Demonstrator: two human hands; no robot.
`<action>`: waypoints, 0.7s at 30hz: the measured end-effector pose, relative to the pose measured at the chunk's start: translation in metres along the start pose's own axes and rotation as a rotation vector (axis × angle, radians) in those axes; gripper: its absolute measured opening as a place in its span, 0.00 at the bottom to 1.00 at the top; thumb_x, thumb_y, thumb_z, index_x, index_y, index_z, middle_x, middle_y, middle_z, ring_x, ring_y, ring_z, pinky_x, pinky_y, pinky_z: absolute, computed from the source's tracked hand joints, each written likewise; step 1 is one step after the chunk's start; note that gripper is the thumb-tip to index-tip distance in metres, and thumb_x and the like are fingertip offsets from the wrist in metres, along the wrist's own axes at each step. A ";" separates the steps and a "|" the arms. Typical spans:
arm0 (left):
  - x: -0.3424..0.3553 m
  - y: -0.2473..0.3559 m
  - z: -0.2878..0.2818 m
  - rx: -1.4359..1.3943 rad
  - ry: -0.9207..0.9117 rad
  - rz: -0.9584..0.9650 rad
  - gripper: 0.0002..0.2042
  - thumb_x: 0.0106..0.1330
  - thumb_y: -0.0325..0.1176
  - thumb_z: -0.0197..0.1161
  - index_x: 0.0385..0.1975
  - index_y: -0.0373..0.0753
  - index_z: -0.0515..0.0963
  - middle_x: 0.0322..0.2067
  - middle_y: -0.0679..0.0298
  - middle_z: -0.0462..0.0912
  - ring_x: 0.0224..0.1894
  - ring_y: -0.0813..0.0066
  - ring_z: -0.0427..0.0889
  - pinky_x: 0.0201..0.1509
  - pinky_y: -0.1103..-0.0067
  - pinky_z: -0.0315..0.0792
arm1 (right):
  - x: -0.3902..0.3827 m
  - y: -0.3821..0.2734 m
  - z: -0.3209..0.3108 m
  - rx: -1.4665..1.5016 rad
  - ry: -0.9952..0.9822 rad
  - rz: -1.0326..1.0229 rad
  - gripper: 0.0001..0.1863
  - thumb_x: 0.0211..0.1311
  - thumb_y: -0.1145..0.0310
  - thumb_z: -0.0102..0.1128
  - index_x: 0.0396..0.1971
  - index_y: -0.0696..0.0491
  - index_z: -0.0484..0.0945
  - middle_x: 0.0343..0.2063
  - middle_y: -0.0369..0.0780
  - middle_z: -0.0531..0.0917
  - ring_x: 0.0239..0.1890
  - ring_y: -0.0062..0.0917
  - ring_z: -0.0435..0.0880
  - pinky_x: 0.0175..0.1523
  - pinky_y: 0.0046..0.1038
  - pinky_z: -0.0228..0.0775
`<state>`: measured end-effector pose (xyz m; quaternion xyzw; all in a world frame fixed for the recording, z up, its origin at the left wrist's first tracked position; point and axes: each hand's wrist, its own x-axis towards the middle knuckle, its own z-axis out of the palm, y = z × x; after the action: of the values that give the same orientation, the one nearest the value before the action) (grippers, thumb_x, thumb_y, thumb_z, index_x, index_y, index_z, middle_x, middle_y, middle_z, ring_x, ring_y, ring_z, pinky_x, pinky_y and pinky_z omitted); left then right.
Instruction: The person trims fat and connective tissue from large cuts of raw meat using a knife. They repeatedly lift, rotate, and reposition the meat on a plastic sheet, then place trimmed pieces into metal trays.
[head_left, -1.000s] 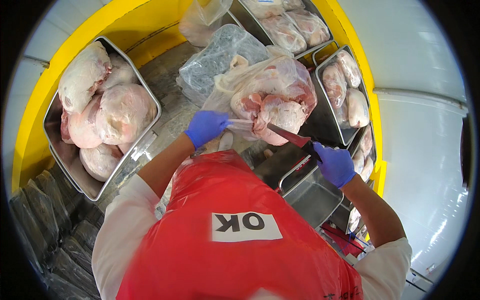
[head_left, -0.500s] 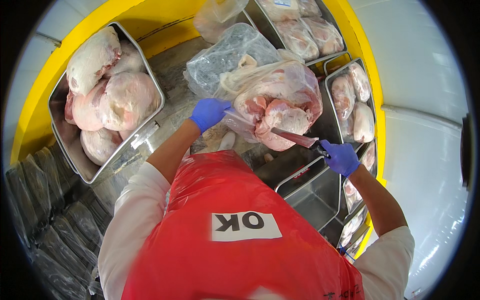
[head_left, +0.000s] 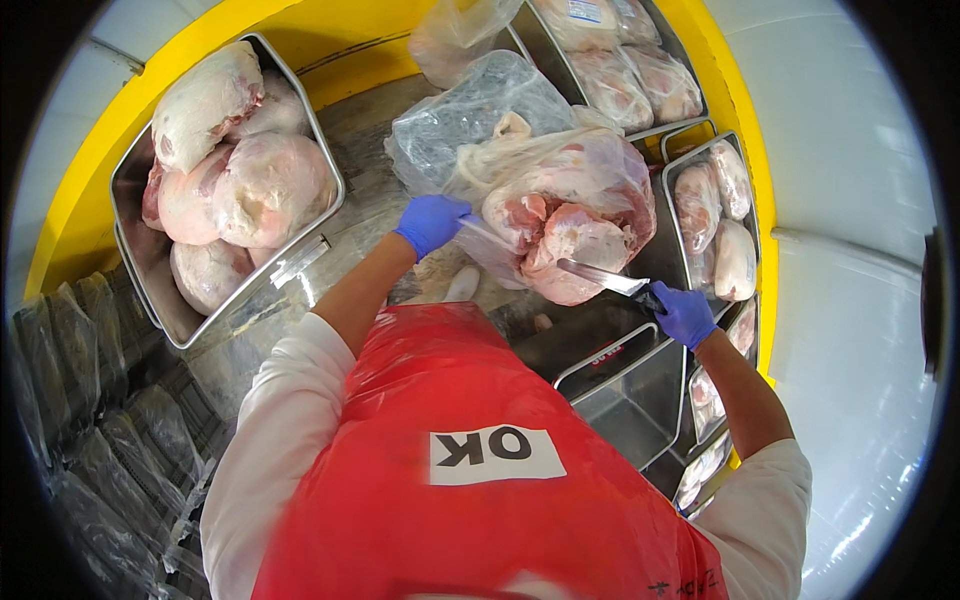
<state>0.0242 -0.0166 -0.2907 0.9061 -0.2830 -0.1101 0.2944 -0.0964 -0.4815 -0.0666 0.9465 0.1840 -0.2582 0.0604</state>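
I had the left hand's [head_left: 432,224] fingertips pinching the clear bag [head_left: 492,247], probably to keep it taut and off the blade, and the right hand's [head_left: 686,315] fingers curled around the knife [head_left: 604,277]. The meat [head_left: 580,240] sat just past the metal tray's [head_left: 632,402] far edge; couldn't tell what carried it, tbh.

A glossy red apron [head_left: 430,385] (a white, black-lettered label [head_left: 497,456] is affixed) is worn with white sleeves [head_left: 285,430]; both hands [head_left: 432,224] are covered by blue gloves [head_left: 687,316].
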 end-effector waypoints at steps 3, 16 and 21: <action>-0.007 0.003 0.004 0.005 -0.029 -0.034 0.09 0.69 0.40 0.60 0.41 0.49 0.85 0.39 0.57 0.87 0.44 0.53 0.87 0.48 0.61 0.79 | -0.001 -0.001 0.006 0.008 -0.003 0.027 0.21 0.58 0.68 0.63 0.54 0.46 0.75 0.33 0.46 0.87 0.35 0.47 0.87 0.39 0.49 0.78; -0.041 0.096 0.030 -0.266 0.027 0.152 0.12 0.76 0.46 0.56 0.49 0.50 0.81 0.34 0.55 0.87 0.33 0.49 0.86 0.36 0.59 0.80 | -0.001 0.001 0.021 -0.031 0.012 0.083 0.17 0.60 0.67 0.62 0.50 0.45 0.76 0.33 0.45 0.87 0.34 0.47 0.88 0.38 0.49 0.78; -0.034 0.076 0.047 -0.173 -0.062 0.182 0.11 0.77 0.45 0.53 0.51 0.52 0.79 0.34 0.55 0.87 0.30 0.48 0.86 0.32 0.59 0.80 | 0.000 0.007 0.029 -0.002 0.030 0.067 0.21 0.57 0.65 0.65 0.52 0.46 0.75 0.32 0.46 0.87 0.33 0.47 0.88 0.37 0.49 0.77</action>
<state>-0.0543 -0.0696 -0.2822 0.8440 -0.3626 -0.1348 0.3715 -0.1073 -0.4936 -0.0912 0.9558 0.1532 -0.2417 0.0671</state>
